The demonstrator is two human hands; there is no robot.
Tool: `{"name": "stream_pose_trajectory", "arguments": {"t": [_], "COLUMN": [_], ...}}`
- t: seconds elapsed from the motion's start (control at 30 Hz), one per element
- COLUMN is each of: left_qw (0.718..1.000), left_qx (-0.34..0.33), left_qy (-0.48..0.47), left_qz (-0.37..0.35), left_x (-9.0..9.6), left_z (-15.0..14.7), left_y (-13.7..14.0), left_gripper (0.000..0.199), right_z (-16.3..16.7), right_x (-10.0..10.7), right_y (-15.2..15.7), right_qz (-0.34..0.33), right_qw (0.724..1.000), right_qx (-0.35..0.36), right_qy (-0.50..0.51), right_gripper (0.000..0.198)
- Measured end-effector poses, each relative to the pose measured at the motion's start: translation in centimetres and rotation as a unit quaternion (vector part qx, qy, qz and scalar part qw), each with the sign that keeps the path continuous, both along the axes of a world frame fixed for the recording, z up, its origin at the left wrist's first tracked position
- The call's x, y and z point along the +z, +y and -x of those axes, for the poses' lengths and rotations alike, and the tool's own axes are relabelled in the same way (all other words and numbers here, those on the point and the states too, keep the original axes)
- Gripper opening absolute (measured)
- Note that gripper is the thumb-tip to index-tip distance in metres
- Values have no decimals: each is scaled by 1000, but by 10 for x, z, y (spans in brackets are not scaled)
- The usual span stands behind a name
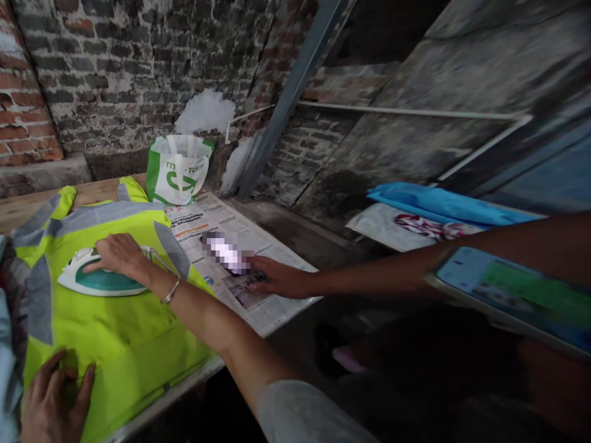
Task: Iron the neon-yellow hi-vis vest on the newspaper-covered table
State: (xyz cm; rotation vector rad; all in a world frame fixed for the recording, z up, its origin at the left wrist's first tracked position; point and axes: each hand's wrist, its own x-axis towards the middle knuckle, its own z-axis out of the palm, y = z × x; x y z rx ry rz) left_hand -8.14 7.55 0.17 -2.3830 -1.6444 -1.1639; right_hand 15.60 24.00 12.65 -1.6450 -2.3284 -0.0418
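Observation:
A bright yellow vest with grey bands is spread over the table. My right hand, a bracelet at its wrist, is closed round the handle of a white and teal clothes iron, which rests on the vest. At the lower left, my left hand lies on the vest near its front edge, fingers apart and holding nothing. The iron's pale cord runs behind my right wrist.
Another person's hand reaches in from the right, touching a lit phone on a newspaper. A second phone shows at the right. A green and white bag stands by the brick wall; blue material lies farther right.

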Motion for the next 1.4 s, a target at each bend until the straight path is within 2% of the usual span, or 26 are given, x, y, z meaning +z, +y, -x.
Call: {"name": "stream_pose_trajectory", "arguments": {"t": [0.23, 0.4, 0.5, 0.6, 0.73, 0.9, 1.03, 1.1, 1.2, 1.4], "left_qw": [999, 999, 997, 997, 998, 996, 998, 998, 998, 999], "left_qx": [-3, 2, -10, -22, -8, -7, -10, -7, -5, -9], "left_qy": [24, 35, 52, 60, 40, 41, 32, 34, 41, 40], "left_qz": [-21, -39, -53, -49, -54, -74, -59, -59, -49, -30], "left_x": [-1, -3, -3, -3, -2, -3, -3, -3, -1, 2], "left_z": [0, 0, 4, 6, 4, 3, 4, 4, 2, 1], "left_y": [1, 2, 2, 3, 4, 3, 2, 2, 1, -1], "left_gripper": [45, 43, 41, 41, 41, 41, 37, 38, 39, 40], "right_z": [6, 11, 11, 10, 9, 4, -2, -5, -11, -29], "right_x": [-4, 5, 6, 3, 2, 3, 0, -2, -2, -5], "right_y": [83, 104, 97, 74, 20, -54, -83, -82, -64, 16], "right_qz": [-68, -33, -32, -41, -12, 34, 37, 33, 27, -5], "right_qw": [997, 995, 996, 998, 1000, 999, 999, 999, 1000, 998], "right_qx": [-42, -84, -73, -40, -1, 4, 2, 1, -5, -63], "right_qy": [18, 32, 27, 16, -3, -6, -5, -8, -13, -1], "right_gripper": [57, 49, 53, 58, 63, 65, 69, 69, 68, 65]}}
